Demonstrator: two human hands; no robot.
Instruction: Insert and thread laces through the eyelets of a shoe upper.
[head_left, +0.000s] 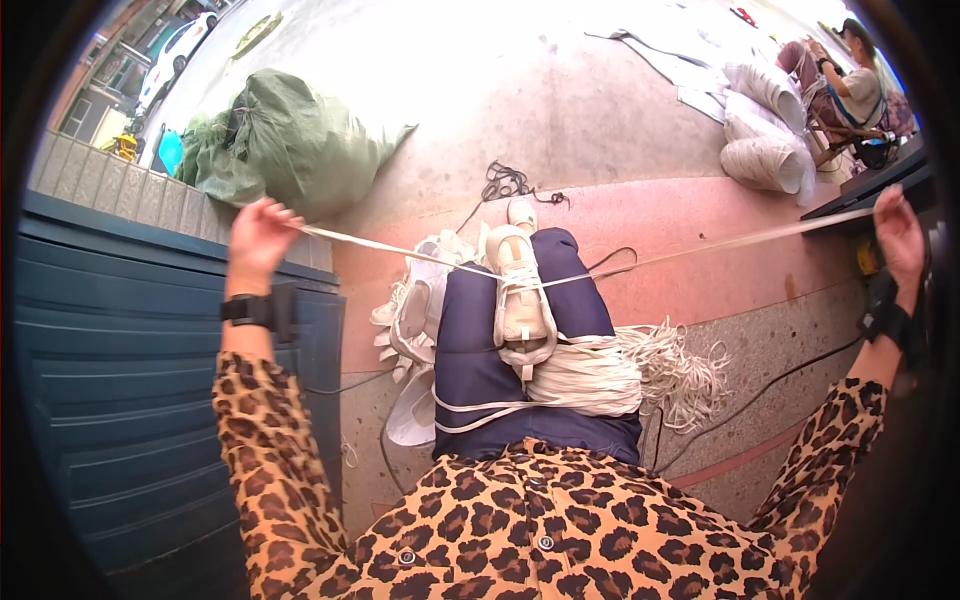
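Observation:
Between my knees rests a beige shoe upper (520, 285), toe pointing away from me. A cream shoelace (385, 245) runs through its eyelets and is stretched out to both sides. My left hand (262, 235) is closed on one end, out at the left. Far out at the right, my right hand (898, 230) is closed on the other end. A thick bundle of cream laces (585, 378) lies across my right thigh, its loose ends (680, 370) hanging off to the right. One strand loops over my left thigh.
White shoes (420, 295) are piled left of my legs. A blue panelled cabinet (170, 400) stands at the left, a green sack (290, 140) beyond it. Dark cord (507, 182) lies ahead. White bundles (765, 140) and a seated person (855, 90) are at the far right.

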